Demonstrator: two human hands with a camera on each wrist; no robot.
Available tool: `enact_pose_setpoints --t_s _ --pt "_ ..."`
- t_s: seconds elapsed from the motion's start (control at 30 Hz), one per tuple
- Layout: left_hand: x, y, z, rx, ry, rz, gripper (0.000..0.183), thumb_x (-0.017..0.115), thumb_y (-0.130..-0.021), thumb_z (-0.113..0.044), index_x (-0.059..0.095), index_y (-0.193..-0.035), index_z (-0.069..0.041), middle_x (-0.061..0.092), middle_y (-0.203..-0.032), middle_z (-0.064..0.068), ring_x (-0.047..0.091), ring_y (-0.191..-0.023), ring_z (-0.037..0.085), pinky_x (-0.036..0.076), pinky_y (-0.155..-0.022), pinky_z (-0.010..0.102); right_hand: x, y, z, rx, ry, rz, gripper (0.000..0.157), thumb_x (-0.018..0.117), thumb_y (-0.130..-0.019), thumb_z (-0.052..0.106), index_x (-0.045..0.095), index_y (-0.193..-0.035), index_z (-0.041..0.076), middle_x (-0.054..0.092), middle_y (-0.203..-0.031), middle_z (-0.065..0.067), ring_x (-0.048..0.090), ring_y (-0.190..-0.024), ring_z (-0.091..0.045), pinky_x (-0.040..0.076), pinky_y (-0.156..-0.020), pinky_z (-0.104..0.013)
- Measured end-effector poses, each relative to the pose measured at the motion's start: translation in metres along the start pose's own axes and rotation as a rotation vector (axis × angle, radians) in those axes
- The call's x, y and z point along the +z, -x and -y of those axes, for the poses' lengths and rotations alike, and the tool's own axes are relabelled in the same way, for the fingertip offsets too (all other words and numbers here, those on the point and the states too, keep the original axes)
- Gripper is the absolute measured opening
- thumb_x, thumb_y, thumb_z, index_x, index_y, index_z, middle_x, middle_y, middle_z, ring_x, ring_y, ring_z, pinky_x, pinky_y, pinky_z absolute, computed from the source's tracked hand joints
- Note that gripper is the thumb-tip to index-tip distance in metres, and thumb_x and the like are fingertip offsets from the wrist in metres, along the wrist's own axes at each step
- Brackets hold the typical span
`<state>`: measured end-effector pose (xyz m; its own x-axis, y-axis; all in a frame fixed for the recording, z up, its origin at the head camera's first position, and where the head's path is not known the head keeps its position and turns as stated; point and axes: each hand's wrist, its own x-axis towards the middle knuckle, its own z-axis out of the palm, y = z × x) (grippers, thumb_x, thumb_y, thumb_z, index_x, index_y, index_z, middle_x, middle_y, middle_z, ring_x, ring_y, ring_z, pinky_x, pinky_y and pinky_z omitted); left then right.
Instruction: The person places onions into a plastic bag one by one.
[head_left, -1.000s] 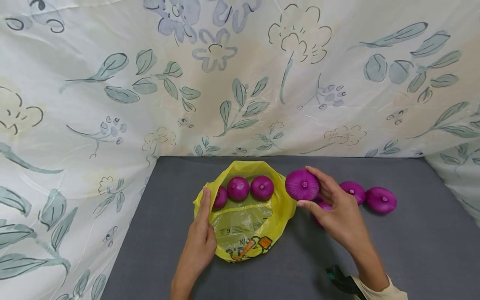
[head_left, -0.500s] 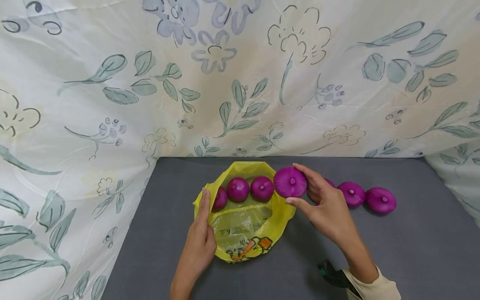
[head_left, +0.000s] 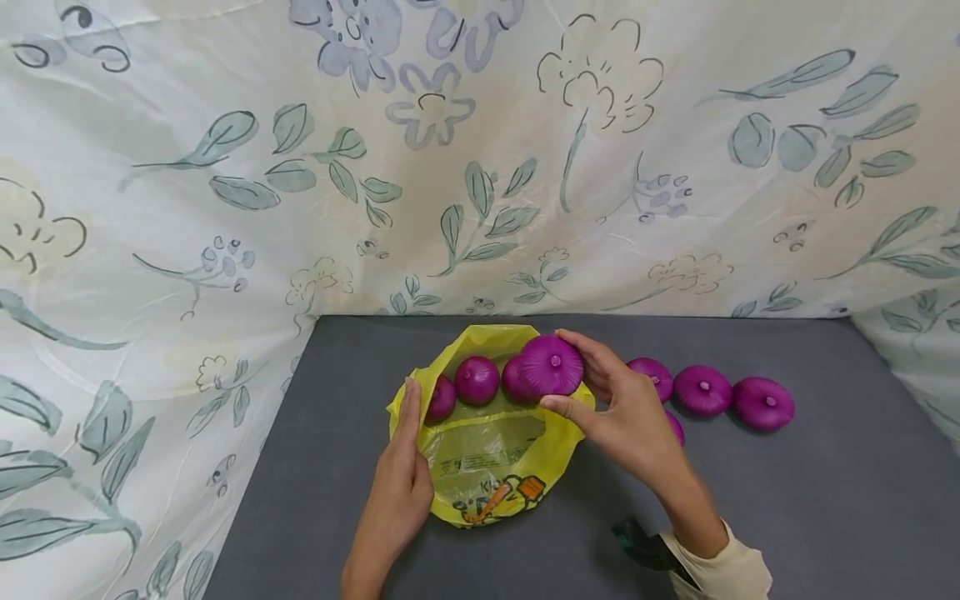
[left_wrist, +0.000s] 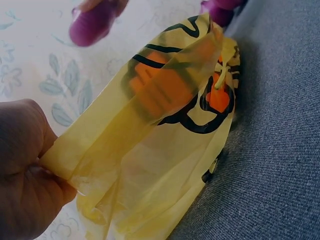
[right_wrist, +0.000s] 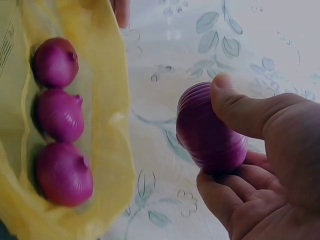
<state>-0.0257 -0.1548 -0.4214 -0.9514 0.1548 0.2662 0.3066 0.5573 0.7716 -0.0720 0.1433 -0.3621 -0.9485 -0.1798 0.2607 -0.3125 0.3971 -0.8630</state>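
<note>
A yellow printed plastic bag (head_left: 558, 446) lies with its mouth spread toward me in the head view. My left hand (head_left: 403, 479) pinches its left rim, thumb and fingers gathering the thin plastic (left_wrist: 70, 160) in the left wrist view. Inside sit three purple onions, a middle one (head_left: 476, 381), a left one (head_left: 441, 400) partly behind the rim, and a right one (head_left: 513, 383) partly covered. My right hand (head_left: 626, 421) grips another purple onion (head_left: 552, 367) by its sides, raised over the bag's right rim. The right wrist view shows this onion (right_wrist: 210, 127) between thumb and fingers.
Several more purple onions stand right of the bag on the dark grey cloth (head_left: 847, 500), among them a middle one (head_left: 702, 391) and a far-right one (head_left: 762, 403). A floral curtain (head_left: 480, 167) closes off the back and sides. A black strap (head_left: 645, 546) hangs by the right sleeve.
My right hand has moved left with its onion, from beside the bag to over its right rim, uncovering onions behind it. The left hand keeps its hold on the bag.
</note>
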Motion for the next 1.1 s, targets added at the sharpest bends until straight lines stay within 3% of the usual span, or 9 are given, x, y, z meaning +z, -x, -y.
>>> enact_pose_setpoints --t_s 0.4,0.77,0.97,1.1 --pt "0.000 -0.001 0.001 0.019 0.000 -0.010 0.090 0.039 -0.095 0.024 0.012 -0.172 -0.014 0.019 -0.176 0.012 0.020 -0.160 0.026 0.015 -0.118 0.008 0.022 -0.013 0.010 -0.018 -0.049 0.050 0.081 0.091 -0.085 0.030 0.053 -0.155 0.021 0.062 -0.150 0.001 0.064 -0.131 -0.017 0.053 -0.104 -0.035" --pt "0.000 0.001 0.004 0.023 -0.019 -0.017 0.090 0.039 -0.094 0.025 0.012 -0.171 -0.012 0.020 -0.176 0.014 0.023 -0.159 0.028 0.017 -0.116 0.006 0.040 -0.016 0.008 -0.019 -0.071 0.091 0.076 0.093 -0.083 0.030 0.057 -0.150 0.028 0.067 -0.141 0.004 0.071 -0.121 -0.015 0.059 -0.096 -0.035" --pt "0.000 0.001 0.005 0.028 -0.013 -0.023 0.094 0.039 -0.093 0.026 0.010 -0.172 -0.016 0.019 -0.176 0.015 0.022 -0.159 0.029 0.016 -0.116 0.006 0.047 -0.017 0.007 -0.013 -0.114 0.117 0.072 0.092 -0.084 0.032 0.059 -0.147 0.029 0.068 -0.137 0.009 0.071 -0.118 -0.008 0.059 -0.094 -0.031" --pt "0.000 0.001 0.005 0.018 -0.001 -0.014 0.094 0.040 -0.094 0.025 0.010 -0.172 -0.018 0.019 -0.176 0.013 0.020 -0.160 0.026 0.018 -0.116 0.007 0.052 -0.019 0.005 -0.001 -0.122 0.127 0.071 0.093 -0.082 0.031 0.060 -0.145 0.028 0.069 -0.135 0.009 0.072 -0.116 -0.008 0.060 -0.094 -0.036"
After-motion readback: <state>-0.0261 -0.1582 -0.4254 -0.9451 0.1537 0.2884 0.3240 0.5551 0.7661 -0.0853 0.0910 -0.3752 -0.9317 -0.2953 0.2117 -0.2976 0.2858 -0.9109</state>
